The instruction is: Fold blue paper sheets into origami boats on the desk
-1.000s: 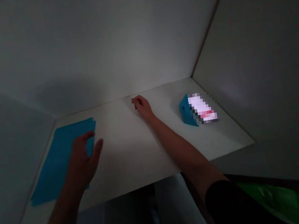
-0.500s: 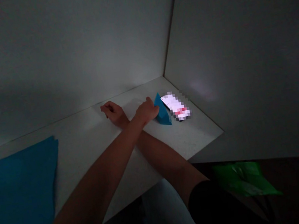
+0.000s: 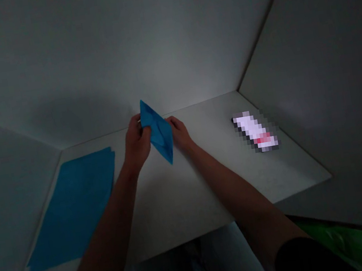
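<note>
A folded piece of blue paper [image 3: 157, 132], roughly diamond-shaped with creased flaps, is held up above the white table. My left hand [image 3: 137, 142] grips its left edge, thumb on the near face and fingers behind. On the other side, my right hand [image 3: 179, 131] is closed at the paper's right edge, with some of its fingers hidden behind it. Left of my left forearm lies a stack of flat blue paper sheets [image 3: 75, 205], slightly out of line with each other.
A phone with a lit, blurred screen [image 3: 254, 130] lies on the right of the white table [image 3: 179, 209]. Pale panels [image 3: 139, 46] rise behind and at both sides. Something green [image 3: 344, 238] sits below the table at the lower right.
My forearms were crossed, with my left hand holding the folded paper beside the phone; now they are uncrossed and both hands are at the raised paper. The view has turned left.
</note>
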Available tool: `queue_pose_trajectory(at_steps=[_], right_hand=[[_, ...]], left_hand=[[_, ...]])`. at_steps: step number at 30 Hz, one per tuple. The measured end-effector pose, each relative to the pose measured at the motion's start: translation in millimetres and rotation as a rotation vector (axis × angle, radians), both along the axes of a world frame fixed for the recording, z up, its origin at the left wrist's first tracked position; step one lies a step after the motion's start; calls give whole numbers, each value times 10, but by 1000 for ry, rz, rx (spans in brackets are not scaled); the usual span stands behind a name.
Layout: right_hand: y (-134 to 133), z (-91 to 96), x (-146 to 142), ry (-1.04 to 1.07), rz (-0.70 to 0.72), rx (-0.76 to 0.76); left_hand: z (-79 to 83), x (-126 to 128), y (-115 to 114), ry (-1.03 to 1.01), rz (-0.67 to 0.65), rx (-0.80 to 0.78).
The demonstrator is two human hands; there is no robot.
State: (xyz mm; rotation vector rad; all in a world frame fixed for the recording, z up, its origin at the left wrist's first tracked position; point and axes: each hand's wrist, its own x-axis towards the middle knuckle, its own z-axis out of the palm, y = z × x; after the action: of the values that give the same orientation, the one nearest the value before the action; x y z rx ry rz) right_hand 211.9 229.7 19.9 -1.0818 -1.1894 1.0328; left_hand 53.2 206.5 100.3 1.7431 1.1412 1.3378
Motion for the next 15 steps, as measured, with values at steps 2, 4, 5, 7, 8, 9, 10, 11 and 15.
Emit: queue_pose_trajectory(at_steps=[2, 4, 5, 7, 8, 9, 10, 11, 15], right_hand=[[-3, -22, -20, -4, -17, 52], [-15, -23, -28, -7, -4, 83], [-23, -19, -29, -3, 5, 97], [-45, -7, -30, -4, 18, 128], [-56, -4, -30, -14, 24, 137], [-67, -3, -30, -30, 34, 138], [-77, -4, -28, -52, 49, 131], [-86, -9, -25, -78, 67, 119], [-100, -36, -5, -158, 117, 109]], left_hand=[[-234, -238, 26, -68, 115, -74], [-469, -324, 29, -117, 181, -136], [-566, -324, 22, -134, 172, -162], [-697, -282, 1, -159, 108, -198], [-732, -257, -10, -169, 74, -211], [-752, -237, -20, -176, 44, -223], [-761, -226, -27, -182, 22, -234], [-764, -222, -30, -187, 7, -247], [-751, -245, -24, -175, 7, -263]])
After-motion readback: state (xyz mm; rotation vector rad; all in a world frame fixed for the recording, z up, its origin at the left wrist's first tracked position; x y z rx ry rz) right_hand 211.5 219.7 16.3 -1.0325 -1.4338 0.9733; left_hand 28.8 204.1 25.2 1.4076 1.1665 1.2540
